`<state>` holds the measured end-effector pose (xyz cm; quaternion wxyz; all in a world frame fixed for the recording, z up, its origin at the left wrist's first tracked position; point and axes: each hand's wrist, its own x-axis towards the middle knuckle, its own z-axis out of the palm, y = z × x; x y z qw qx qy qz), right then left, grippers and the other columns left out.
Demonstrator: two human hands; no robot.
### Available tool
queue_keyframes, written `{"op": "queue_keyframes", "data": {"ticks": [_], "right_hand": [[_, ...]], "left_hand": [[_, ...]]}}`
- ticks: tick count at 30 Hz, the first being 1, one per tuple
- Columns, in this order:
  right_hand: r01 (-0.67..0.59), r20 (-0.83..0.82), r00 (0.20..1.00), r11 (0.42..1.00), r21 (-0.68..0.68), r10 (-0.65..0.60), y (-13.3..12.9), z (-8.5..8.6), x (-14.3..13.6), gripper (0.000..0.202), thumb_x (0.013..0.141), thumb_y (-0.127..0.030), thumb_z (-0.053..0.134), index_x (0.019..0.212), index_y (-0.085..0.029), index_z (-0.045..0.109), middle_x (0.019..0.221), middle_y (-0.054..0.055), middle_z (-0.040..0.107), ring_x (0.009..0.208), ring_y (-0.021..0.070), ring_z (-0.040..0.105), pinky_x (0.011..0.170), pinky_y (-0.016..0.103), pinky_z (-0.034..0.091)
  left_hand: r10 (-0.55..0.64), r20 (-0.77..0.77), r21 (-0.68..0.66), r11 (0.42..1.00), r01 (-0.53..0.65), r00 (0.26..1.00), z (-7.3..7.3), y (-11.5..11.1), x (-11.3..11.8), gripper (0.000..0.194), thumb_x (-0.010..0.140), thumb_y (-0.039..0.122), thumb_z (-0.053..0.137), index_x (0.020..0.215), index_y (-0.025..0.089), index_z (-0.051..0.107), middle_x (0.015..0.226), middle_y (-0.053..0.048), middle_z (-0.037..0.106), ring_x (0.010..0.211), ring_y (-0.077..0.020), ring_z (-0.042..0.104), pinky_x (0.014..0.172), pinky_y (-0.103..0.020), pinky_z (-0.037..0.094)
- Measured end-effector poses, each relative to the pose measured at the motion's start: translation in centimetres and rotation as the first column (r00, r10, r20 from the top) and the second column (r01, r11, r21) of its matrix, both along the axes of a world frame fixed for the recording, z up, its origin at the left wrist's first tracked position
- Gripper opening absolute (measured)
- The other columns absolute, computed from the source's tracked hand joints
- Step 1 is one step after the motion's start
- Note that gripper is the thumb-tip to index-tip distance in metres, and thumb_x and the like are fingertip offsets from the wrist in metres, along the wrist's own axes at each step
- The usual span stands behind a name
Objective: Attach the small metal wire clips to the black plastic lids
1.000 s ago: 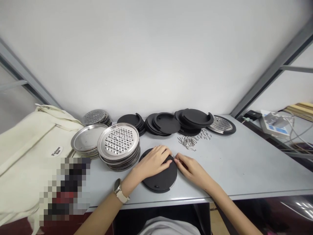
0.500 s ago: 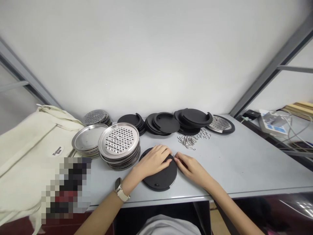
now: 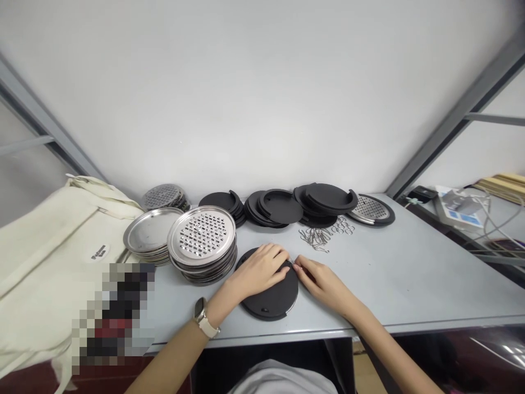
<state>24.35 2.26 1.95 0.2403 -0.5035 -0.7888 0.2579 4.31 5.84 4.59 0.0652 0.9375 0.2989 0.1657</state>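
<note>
Black matte disc [image 3: 274, 295] | hands [image 3: 259, 272] at rim | perforated shiny metal stack [image 3: 202, 235]

Over at the left, a cream fabric bag [image 3: 41, 273] with a white oval label [image 3: 99, 253] slumps against the light-grey tabletop [image 3: 414, 273], partly hidden by pixelation. Behind stands a plain white wall [image 3: 246, 93], between slanting grey metal posts [image 3: 445, 123]. Off to the right, I see a white-and-blue flat box [image 3: 457, 210] near thin pale cables [image 3: 488, 216], a small black boxy object [image 3: 422, 193] and stacked yellowish flat pieces [image 3: 502, 186].
</note>
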Motion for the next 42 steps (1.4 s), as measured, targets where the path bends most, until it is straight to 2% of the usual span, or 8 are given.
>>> {"op": "queue_keyframes", "data": {"ticks": [17,42], "right_hand": [[0.001,0.011,1.000,1.000,0.024,-0.001,0.22,-0.42,0.07,0.023,0.097,-0.031,0.032,0.077,-0.022,0.040,0.066,-0.002,0.050,0.059,0.0145,0.048,0.058,0.024,0.037],[0.006,0.020,1.000,0.999,0.037,-0.007,0.06,-0.03,0.04,0.023,0.097,-0.030,0.032,0.078,-0.022,0.042,0.068,-0.001,0.052,0.060,0.0147,0.050,0.059,0.025,0.039]], "left_hand": [[-0.006,-0.008,0.047,0.999,0.006,1.000,-0.01,-0.06,0.13,0.011,0.093,0.024,0.046,0.099,0.016,0.049,0.097,-0.006,0.054,0.091,-0.0206,0.050,0.083,-0.034,0.042],[-0.007,-0.049,0.070,0.998,0.011,0.999,0.10,-0.18,0.17,0.011,0.094,0.025,0.044,0.098,0.016,0.049,0.095,-0.006,0.053,0.090,-0.0205,0.050,0.082,-0.034,0.042]]}}
